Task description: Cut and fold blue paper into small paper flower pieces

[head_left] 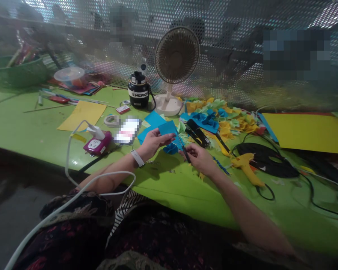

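Head view: left grip (154,144) pinches blue paper (167,128), right grip (199,159) clenches black scissors (186,155).

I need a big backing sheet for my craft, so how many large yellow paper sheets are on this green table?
2. One yellow sheet lies left of the tape roll; another yellow sheet lies at the table's far right. Others could be hidden beneath the paper scraps.

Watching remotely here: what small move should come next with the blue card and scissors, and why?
Probably a short snip, closing the scissors on the blue card. Their tips appear to sit at its lower edge, the left hand is pinching the card up off the table, and the right hand has the scissors' handles.
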The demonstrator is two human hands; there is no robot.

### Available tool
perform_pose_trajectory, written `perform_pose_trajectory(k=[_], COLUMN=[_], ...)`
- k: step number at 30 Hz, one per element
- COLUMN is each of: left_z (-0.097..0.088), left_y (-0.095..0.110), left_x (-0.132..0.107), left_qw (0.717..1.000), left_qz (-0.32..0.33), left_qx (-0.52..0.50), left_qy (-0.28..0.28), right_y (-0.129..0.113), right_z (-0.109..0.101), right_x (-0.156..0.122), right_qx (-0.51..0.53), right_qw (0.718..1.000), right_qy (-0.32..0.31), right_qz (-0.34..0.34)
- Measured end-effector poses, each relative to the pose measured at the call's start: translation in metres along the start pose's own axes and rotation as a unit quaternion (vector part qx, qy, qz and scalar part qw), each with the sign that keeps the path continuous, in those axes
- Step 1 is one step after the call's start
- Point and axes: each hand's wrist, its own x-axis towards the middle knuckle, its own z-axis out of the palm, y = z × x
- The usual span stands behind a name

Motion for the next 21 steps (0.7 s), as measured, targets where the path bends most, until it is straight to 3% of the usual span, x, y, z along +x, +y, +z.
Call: perform_pose_trajectory(k=[15, 21], left_z=[0.0008, 0.0002], left_y=[0.0085, 0.0019], left_x=[-0.0016, 0.0003], left_qw=[1.000, 1.000], left_qz=[-0.010, 0.025], left_qx=[0.001, -0.012], left_qy=[0.021, 0.001], right_y=[-0.0013, -0.0011], right_z=[-0.0002, -0.0003], right_x=[0.0007, 0.0007], right_qx=[0.027, 0.023], right_qw=[0.999, 1.000], right_qy=[-0.006, -0.006], right_qz=[0.019, 0.015])
